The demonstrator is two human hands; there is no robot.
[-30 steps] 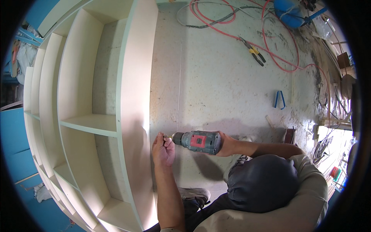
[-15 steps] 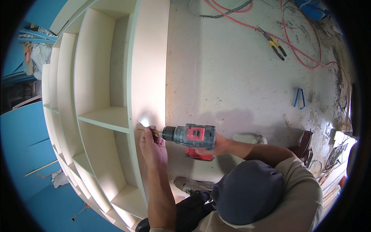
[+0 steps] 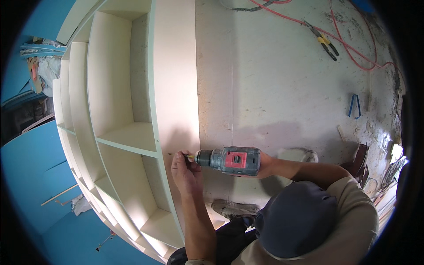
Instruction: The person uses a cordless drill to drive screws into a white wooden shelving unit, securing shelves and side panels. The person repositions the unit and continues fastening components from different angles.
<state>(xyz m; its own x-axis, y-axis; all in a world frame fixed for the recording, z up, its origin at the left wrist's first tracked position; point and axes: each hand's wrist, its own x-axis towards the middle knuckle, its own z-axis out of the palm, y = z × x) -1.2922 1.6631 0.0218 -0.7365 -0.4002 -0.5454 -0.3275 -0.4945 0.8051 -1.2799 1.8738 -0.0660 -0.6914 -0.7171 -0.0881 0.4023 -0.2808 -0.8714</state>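
Observation:
My right hand (image 3: 266, 164) is wrapped round the back of a red and black cordless drill (image 3: 240, 160), partly hidden behind its body. The drill lies level, its chuck facing left. In front of the chuck, my left hand (image 3: 187, 179) pinches a thin screw (image 3: 172, 154) between thumb and fingers. The screw's tip points left, over the pale side panel (image 3: 176, 88) of a white shelf unit (image 3: 128, 145). It lies near the end of a cross shelf; whether the tip touches the panel I cannot tell.
Yellow-handled pliers (image 3: 326, 43) and a red hose (image 3: 353, 55) lie on the dusty floor (image 3: 260, 88). A bent blue strip (image 3: 354, 107) is farther right. A dark cap (image 3: 297, 221) covers part of the lower right, beside a shoe (image 3: 234, 209).
The whole view has shifted, so the shelf, hands and drill appear farther right and lower. The drill has turned, hiding its red battery. The bright light spot on the panel is gone.

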